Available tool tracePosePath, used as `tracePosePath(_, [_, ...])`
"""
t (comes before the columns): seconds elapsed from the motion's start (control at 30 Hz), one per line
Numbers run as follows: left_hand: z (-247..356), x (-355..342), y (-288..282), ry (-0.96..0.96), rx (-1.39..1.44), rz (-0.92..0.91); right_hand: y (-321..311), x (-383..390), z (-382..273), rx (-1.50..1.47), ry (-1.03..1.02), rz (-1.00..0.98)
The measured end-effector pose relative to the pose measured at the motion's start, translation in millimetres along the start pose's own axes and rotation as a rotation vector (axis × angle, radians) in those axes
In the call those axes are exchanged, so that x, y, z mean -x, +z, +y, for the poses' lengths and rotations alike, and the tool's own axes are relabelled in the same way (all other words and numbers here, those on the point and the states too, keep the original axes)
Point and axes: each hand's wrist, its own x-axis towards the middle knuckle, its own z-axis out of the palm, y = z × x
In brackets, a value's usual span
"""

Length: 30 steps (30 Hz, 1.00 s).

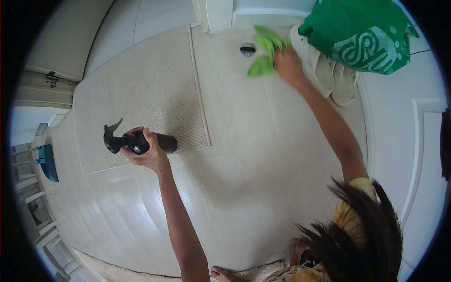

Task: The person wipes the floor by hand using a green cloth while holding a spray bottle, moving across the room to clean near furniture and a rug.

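My left hand [146, 151] grips a black spray bottle [136, 142] held sideways over the edge of a beige rug [141, 89], its nozzle pointing left. My right hand [288, 65] reaches far forward and presses a bright green cloth [264, 52] against the pale wooden floor [253, 141], near a small round door stop [247, 49]. Both arms are bare and come in from the lower edge.
A pair of cream slippers [336, 77] lies right of the cloth, under a hanging green bag [361, 33]. White door and wall panels [413, 131] run along the right. A blue object [48, 162] and a white rack stand at the left. A fluffy mat edge [117, 272] shows below.
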Motion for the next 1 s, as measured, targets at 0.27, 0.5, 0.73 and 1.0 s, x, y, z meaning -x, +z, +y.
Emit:
tracePosePath(0.27, [-4, -14, -16, 0.039, -0.064, 0.044, -18, 59, -37, 0.092, -0.134, -0.339])
tracePosePath(0.5, [5, 6, 7, -0.002, 0.053, -0.022, 27, -44, 1, -0.184, 0.277, 0.078])
tracePosePath(0.73, [-8, -1, -8, 0.006, -0.062, 0.002, -58, 234, -47, -0.257, 0.079, -0.168])
tracePosePath(1.0, [11, 0, -10, 0.044, -0.084, -0.038, -29, 180, -80, -0.308, 0.181, 0.059])
